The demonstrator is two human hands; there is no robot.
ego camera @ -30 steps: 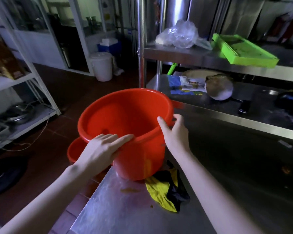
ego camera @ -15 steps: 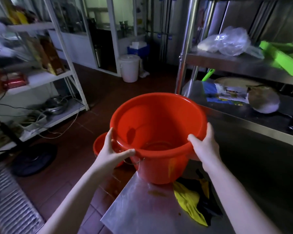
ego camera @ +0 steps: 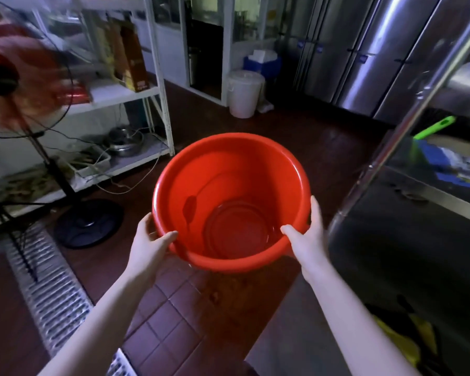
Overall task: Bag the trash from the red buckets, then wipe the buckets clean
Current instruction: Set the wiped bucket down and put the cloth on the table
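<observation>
Room, head view: kitchen, brown tiled floor (ego camera: 174,316), white shelving (ego camera: 120,95) left, steel table (ego camera: 291,329) lower right.
Red bucket (ego camera: 228,172): held clear of the table, above the floor, mouth up; I see no trash inside.
Left hand (ego camera: 149,240): grips the near-left rim, thumb hooked inside, fingers outside.
Right hand (ego camera: 307,234): grips the near-right rim likewise.
Yellow cloth (ego camera: 396,340): on the table, apart from both hands.
Risk: I judge a slick rim could slip from these thumb grips and drop the bucket; a leftward swing could strike the fan (ego camera: 19,85).
</observation>
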